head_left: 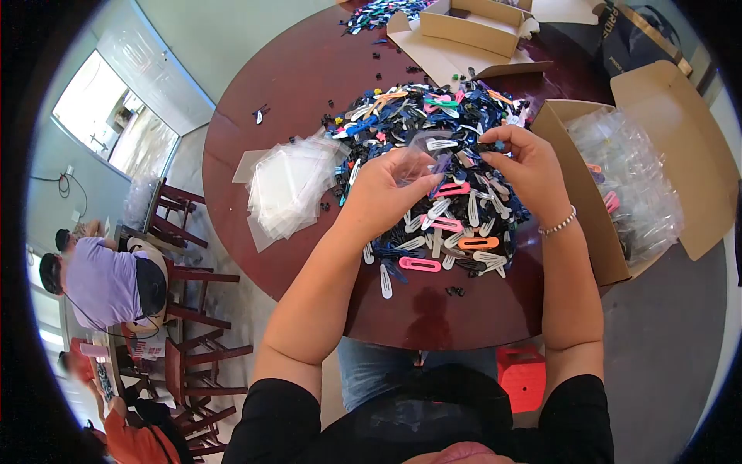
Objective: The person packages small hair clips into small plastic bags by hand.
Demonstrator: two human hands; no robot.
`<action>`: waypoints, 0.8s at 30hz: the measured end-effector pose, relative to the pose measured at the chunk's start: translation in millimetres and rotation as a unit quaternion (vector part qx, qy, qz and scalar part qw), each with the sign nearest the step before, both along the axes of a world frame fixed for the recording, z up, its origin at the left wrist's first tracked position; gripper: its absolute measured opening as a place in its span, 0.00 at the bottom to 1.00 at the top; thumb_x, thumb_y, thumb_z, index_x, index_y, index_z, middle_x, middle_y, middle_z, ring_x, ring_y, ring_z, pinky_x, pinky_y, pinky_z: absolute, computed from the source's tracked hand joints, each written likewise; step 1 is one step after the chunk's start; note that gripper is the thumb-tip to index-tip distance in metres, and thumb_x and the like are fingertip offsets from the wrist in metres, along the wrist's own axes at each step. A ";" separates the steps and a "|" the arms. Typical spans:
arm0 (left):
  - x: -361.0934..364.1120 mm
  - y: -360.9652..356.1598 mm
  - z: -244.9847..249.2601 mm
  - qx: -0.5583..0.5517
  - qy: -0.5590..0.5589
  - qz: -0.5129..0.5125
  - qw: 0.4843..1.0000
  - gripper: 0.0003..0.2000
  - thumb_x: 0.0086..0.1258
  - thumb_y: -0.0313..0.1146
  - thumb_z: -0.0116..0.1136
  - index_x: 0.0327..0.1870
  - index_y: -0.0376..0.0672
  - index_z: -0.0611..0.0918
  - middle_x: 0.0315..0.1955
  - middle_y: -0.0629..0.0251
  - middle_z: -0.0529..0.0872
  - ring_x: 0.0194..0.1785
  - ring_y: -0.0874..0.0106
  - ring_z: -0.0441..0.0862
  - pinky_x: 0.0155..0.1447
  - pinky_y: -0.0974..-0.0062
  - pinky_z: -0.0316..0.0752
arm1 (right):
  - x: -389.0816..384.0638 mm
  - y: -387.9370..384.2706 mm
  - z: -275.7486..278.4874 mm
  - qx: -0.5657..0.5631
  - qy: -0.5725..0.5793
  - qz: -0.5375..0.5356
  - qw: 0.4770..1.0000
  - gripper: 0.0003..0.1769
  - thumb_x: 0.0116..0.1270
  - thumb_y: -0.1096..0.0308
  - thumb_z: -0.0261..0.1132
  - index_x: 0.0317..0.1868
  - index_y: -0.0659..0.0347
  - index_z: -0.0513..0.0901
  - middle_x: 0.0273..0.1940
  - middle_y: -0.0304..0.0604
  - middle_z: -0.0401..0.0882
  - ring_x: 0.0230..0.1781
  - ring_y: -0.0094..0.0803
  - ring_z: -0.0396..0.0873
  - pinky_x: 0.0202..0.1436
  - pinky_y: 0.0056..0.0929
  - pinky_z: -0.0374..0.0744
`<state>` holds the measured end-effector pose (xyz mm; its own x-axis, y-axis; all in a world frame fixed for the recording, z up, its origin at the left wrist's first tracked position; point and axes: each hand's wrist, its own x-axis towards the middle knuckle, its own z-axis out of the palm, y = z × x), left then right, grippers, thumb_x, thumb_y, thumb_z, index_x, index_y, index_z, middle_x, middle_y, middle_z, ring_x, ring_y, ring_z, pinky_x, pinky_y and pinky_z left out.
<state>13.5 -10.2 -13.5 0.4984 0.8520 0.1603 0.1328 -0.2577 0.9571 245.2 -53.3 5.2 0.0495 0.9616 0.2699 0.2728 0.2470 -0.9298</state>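
My left hand is closed on a clear plastic bag, held over a heap of hair clips. To its right, my right hand pinches a small dark hair clip between thumb and forefinger, close to the bag. Beneath both hands the heap mixes black, navy, white, pink and orange snap clips. A pink clip and a white clip lie at its near edge. Left of the heap, flat clear bags lie in a loose stack.
An open cardboard box holding filled clear bags stands at the right. Farther back are another open carton and more clips. A red stool is under the round table. People sit at the left.
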 end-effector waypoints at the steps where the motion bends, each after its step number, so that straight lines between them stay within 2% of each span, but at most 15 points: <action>1: 0.0 -0.7 0.2 0.000 0.000 0.003 1.000 0.14 0.64 0.29 0.66 0.49 0.36 0.81 0.40 0.66 0.84 0.45 0.78 0.79 0.52 0.78 0.73 | -5.3 -3.8 3.7 0.000 0.000 0.003 1.000 0.12 0.59 0.83 0.65 0.44 0.66 0.81 0.40 0.34 0.79 0.38 0.16 0.75 0.43 0.15 0.74; 3: 0.4 -2.0 0.2 0.020 0.016 -0.004 1.000 0.14 0.64 0.29 0.66 0.50 0.36 0.81 0.40 0.66 0.84 0.45 0.78 0.79 0.52 0.78 0.73 | -18.8 -13.7 12.3 0.143 -0.016 0.045 0.989 0.13 0.60 0.84 0.64 0.45 0.67 0.81 0.45 0.38 0.78 0.41 0.19 0.76 0.46 0.17 0.75; 5: 0.3 -6.4 7.0 0.019 0.026 -0.009 0.999 0.15 0.64 0.29 0.66 0.50 0.36 0.80 0.40 0.66 0.84 0.45 0.78 0.80 0.53 0.77 0.74 | -29.2 -24.7 21.8 0.140 -0.011 0.061 0.988 0.13 0.60 0.85 0.63 0.45 0.67 0.82 0.48 0.41 0.77 0.43 0.23 0.77 0.47 0.19 0.76; 7: 1.4 -12.0 15.4 -0.014 0.030 -0.054 0.998 0.16 0.63 0.30 0.67 0.51 0.36 0.80 0.40 0.67 0.84 0.46 0.78 0.80 0.54 0.76 0.74 | -35.0 -29.9 25.8 0.167 -0.094 0.067 0.979 0.13 0.60 0.84 0.63 0.45 0.65 0.83 0.47 0.42 0.77 0.44 0.25 0.78 0.45 0.20 0.77; 8: 4.1 -16.2 14.6 -0.001 -0.013 -0.049 0.999 0.14 0.62 0.34 0.68 0.46 0.38 0.82 0.34 0.68 0.84 0.37 0.80 0.79 0.45 0.79 0.75 | -35.9 -27.9 22.2 0.183 -0.094 0.063 0.976 0.12 0.59 0.83 0.64 0.44 0.65 0.83 0.47 0.45 0.79 0.45 0.26 0.79 0.43 0.20 0.77; 9: 4.8 -16.3 12.8 -0.004 -0.012 -0.050 0.999 0.14 0.62 0.34 0.68 0.46 0.38 0.82 0.34 0.68 0.84 0.37 0.80 0.79 0.45 0.79 0.75 | -36.4 -26.5 21.3 0.181 -0.093 0.062 0.977 0.12 0.59 0.83 0.64 0.44 0.65 0.83 0.47 0.45 0.79 0.45 0.26 0.79 0.43 0.20 0.77; 11: 5.3 -15.9 9.1 0.041 0.012 -0.062 0.997 0.15 0.61 0.33 0.68 0.46 0.39 0.82 0.33 0.69 0.84 0.36 0.81 0.79 0.43 0.79 0.75 | -37.5 -23.9 20.0 0.267 -0.144 0.033 0.952 0.12 0.59 0.82 0.65 0.45 0.65 0.83 0.43 0.45 0.82 0.41 0.25 0.81 0.41 0.18 0.77; 12: 5.0 -16.8 11.5 0.039 0.013 -0.062 0.997 0.15 0.61 0.33 0.68 0.46 0.39 0.82 0.33 0.69 0.84 0.36 0.81 0.79 0.43 0.79 0.75 | -39.0 -24.6 19.6 0.265 -0.143 0.033 0.953 0.12 0.59 0.82 0.65 0.45 0.65 0.83 0.43 0.45 0.82 0.41 0.25 0.81 0.41 0.18 0.77; 14: 4.3 -19.3 19.2 0.000 0.065 -0.081 0.995 0.16 0.63 0.27 0.67 0.51 0.36 0.79 0.40 0.69 0.83 0.46 0.81 0.79 0.54 0.78 0.75 | -42.6 -27.8 20.2 0.247 -0.173 -0.016 0.953 0.11 0.59 0.79 0.67 0.44 0.64 0.84 0.39 0.44 0.84 0.34 0.23 0.82 0.36 0.17 0.77; 18: 6.3 -16.6 7.9 -0.007 0.014 -0.099 0.995 0.15 0.63 0.27 0.66 0.51 0.37 0.80 0.41 0.71 0.83 0.44 0.82 0.79 0.53 0.79 0.75 | -49.3 -32.9 20.1 0.225 -0.206 -0.053 0.951 0.11 0.58 0.77 0.69 0.43 0.62 0.84 0.38 0.42 0.84 0.27 0.22 0.81 0.30 0.18 0.76; 20: 6.6 -15.7 5.0 0.031 0.019 -0.087 0.996 0.15 0.60 0.35 0.69 0.45 0.41 0.83 0.31 0.70 0.84 0.32 0.82 0.77 0.39 0.79 0.73 | -52.4 -35.2 21.8 0.168 -0.157 -0.048 0.972 0.11 0.58 0.77 0.70 0.42 0.62 0.84 0.39 0.43 0.85 0.25 0.22 0.81 0.27 0.18 0.76; 21: 7.0 -15.6 3.9 0.030 0.019 -0.088 0.995 0.15 0.60 0.35 0.69 0.45 0.41 0.83 0.31 0.70 0.84 0.32 0.82 0.77 0.39 0.79 0.73 | -51.8 -36.2 23.1 0.167 -0.157 -0.048 0.972 0.11 0.58 0.77 0.70 0.42 0.62 0.84 0.39 0.43 0.85 0.25 0.22 0.81 0.27 0.18 0.76; 23: 7.4 -15.4 2.3 0.032 0.008 -0.076 0.997 0.16 0.59 0.37 0.70 0.45 0.41 0.83 0.31 0.70 0.84 0.30 0.82 0.76 0.37 0.80 0.72 | -50.4 -37.0 24.6 0.112 -0.162 0.003 0.980 0.09 0.60 0.72 0.68 0.41 0.63 0.82 0.40 0.47 0.85 0.33 0.38 0.85 0.36 0.29 0.81; 24: 7.1 -14.9 2.1 0.031 0.009 -0.076 0.997 0.16 0.59 0.37 0.70 0.45 0.41 0.83 0.31 0.70 0.84 0.30 0.82 0.76 0.37 0.80 0.72 | -49.0 -35.4 22.5 0.111 -0.162 0.003 0.981 0.09 0.60 0.72 0.68 0.41 0.63 0.82 0.40 0.47 0.85 0.33 0.38 0.85 0.36 0.29 0.81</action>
